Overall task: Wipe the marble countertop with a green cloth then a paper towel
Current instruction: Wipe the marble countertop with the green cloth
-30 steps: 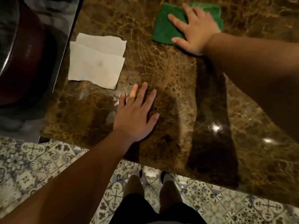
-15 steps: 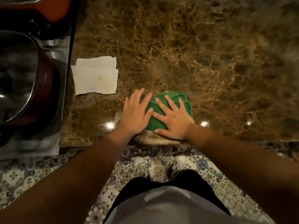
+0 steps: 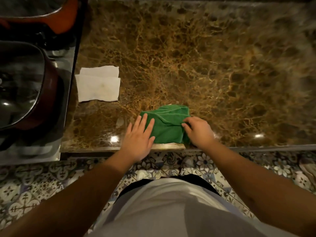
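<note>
A folded green cloth (image 3: pixel 168 124) lies at the front edge of the brown marble countertop (image 3: pixel 196 57). My left hand (image 3: pixel 139 136) rests flat with fingers spread, its fingertips on the cloth's left edge. My right hand (image 3: pixel 198 130) is curled on the cloth's right side, pinching a fold of the fabric. A white paper towel (image 3: pixel 98 86) lies flat on the countertop to the left, apart from both hands.
A steel stovetop (image 3: pixel 66 86) borders the counter on the left, carrying a dark pan (image 3: pixel 22 86) and an orange pot (image 3: pixel 56 19) behind it. Patterned floor tiles (image 3: pixel 34 185) lie below the counter's front edge.
My right hand dragged the green cloth from the far side to the front edge, then went from flat to pinching the fabric. My left hand shifted onto the cloth's left edge.
</note>
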